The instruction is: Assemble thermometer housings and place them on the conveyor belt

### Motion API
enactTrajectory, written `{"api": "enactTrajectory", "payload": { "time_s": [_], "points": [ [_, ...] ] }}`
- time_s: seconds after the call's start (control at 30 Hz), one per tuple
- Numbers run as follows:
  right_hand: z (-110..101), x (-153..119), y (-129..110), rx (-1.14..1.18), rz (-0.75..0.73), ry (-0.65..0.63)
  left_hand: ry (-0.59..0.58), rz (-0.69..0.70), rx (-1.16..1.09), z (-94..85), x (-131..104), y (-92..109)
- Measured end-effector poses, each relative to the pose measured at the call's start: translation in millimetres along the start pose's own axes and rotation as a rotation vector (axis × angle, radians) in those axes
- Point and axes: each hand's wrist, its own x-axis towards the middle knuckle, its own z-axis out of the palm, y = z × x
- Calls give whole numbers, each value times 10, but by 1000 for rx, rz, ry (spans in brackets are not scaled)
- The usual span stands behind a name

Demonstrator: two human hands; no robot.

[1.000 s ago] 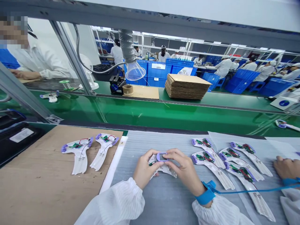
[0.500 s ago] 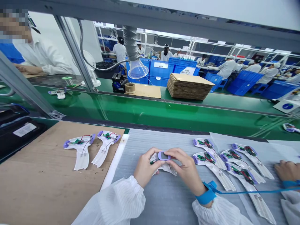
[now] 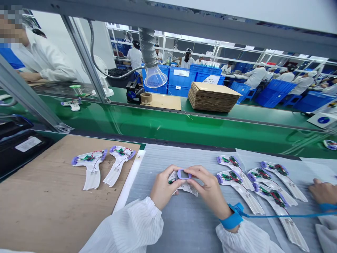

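Between both hands, over the grey mat [image 3: 181, 225], is a gun-shaped thermometer shell [image 3: 190, 189] in white plastic, with a purple-framed display [image 3: 184, 174] facing me. My left hand [image 3: 165, 185] is closed around the shell's left side, its thumb below the display. My right hand [image 3: 207, 186] pinches the display's right edge with thumb and forefinger; a blue wrist strap [image 3: 231, 218] circles that wrist. A bit of green circuit board shows beside my left fingers. The fingers hide much of the shell.
Two open thermometer shells [image 3: 92, 168] with wired boards lie on the brown cardboard [image 3: 52, 200]. Several more [image 3: 237, 189] lie right of my hands, near a co-worker's hand [image 3: 323, 191]. Beyond runs a green conveyor belt [image 3: 168, 124]; a cardboard stack [image 3: 213, 98] stands behind it.
A white shell and a green-topped piece at the far left have shifted slightly rightward. Another piece at the right edge has also moved right. My hands keep nearly the same hold.
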Motion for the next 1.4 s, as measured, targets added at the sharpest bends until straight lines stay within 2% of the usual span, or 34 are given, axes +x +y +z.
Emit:
{"api": "enactTrajectory", "payload": {
  "time_s": [0.5,0.77,1.07,1.27,1.4],
  "points": [
    [-37,21,-18,14,8,-30,20,-4,-5,11,-3,-11],
    [-101,79,-110,-36,9,123,-19,111,139,32,-58,87],
    [-119,101,-209,-107,-57,60,1,250,312,56,-92,121],
    [-124,114,-238,-162,-52,0,9,270,351,69,-101,139],
    [-78,94,-221,-186,-73,7,10,239,331,71,-100,138]
  ]
}}
